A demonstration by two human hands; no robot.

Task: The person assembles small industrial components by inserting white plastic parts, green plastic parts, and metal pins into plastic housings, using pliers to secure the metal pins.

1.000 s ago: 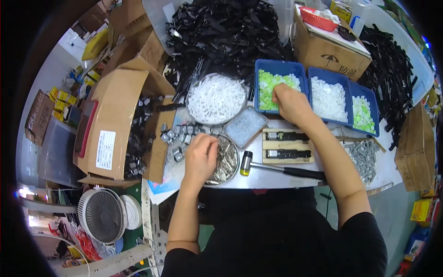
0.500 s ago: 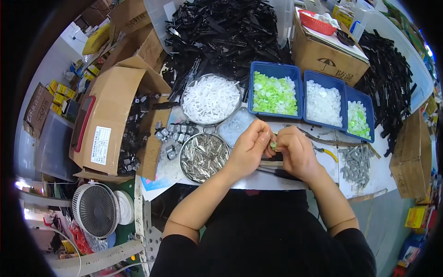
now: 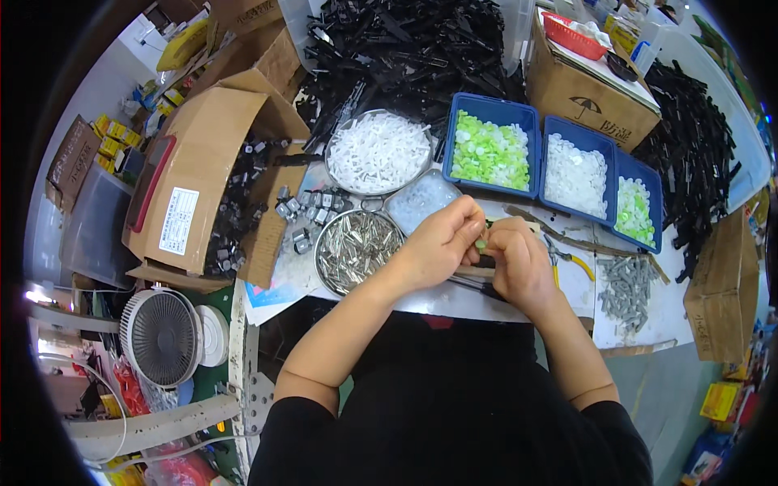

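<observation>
The left hand (image 3: 438, 243) and the right hand (image 3: 515, 259) meet at the middle of the bench's near edge, fingertips pinched together on a small green piece (image 3: 481, 243) held between them; what else the fingers hide cannot be made out. Just under the hands lies a dark tool (image 3: 470, 283) on the white bench (image 3: 648, 312).

Left of the hands stands a round tin of small metal pins (image 3: 356, 249), and behind it a round tin of white plastic parts (image 3: 378, 151) with a cluster of small grey blocks (image 3: 312, 206) beside it. Behind the hands sit three blue trays: green caps (image 3: 490, 150), white caps (image 3: 575, 174), and pale green caps (image 3: 636, 211). All look well filled, and a heap of grey plugs (image 3: 628, 283) waits at the right, so by my judgement much of the assembly is left; no finished stack can be told apart.

Along the far edge lies a great pile of black plastic strips (image 3: 405, 49). An open cardboard box (image 3: 203, 178) stands at the left end, another box (image 3: 592, 81) at the far right. Below the bench's left corner stands a small fan (image 3: 160, 336) on a cluttered floor.
</observation>
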